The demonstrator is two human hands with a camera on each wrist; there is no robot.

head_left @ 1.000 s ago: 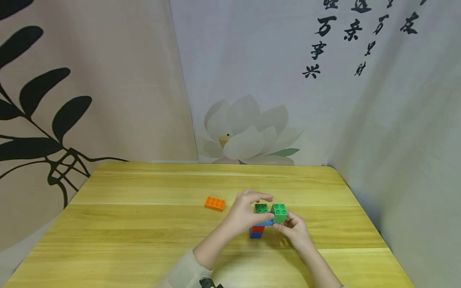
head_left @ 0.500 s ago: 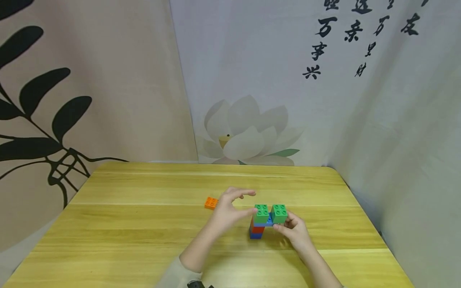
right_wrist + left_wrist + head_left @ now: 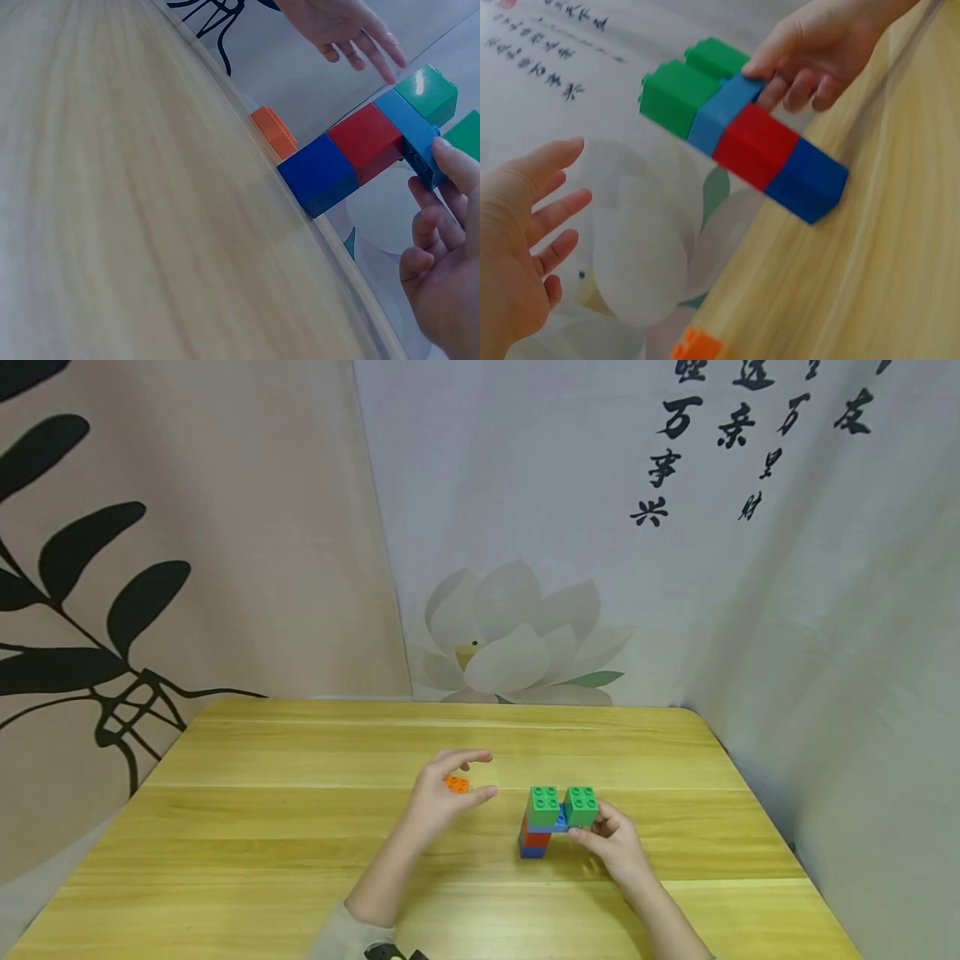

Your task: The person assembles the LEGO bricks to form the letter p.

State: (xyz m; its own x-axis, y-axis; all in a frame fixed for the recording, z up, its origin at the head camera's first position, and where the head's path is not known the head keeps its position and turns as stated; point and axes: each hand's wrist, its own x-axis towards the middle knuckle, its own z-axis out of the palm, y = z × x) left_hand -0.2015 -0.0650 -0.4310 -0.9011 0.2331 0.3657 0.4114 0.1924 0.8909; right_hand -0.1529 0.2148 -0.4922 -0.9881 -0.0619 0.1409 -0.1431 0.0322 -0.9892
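A stack of toy building blocks stands upright on the table: a dark blue block (image 3: 533, 852) at the bottom, a red block (image 3: 537, 839) above it, then a longer light blue block (image 3: 412, 135) jutting out to the right. Two green blocks (image 3: 543, 807) sit side by side on top with a gap between them. My right hand (image 3: 613, 843) pinches the jutting end of the light blue block, thumb in front and fingers beneath. With fingers spread and nothing held, my left hand (image 3: 438, 793) hovers left of the stack. It partly hides an orange block (image 3: 457, 784) in the head view.
The wooden table (image 3: 262, 827) reaches back to a hanging cloth (image 3: 525, 527) printed with a lotus and characters. Another cloth (image 3: 247, 552) with dark leaves hangs at the left.
My left hand has drawn away leftward from the green blocks and now overlaps the orange block in view. My right hand and the stack have stayed in place.
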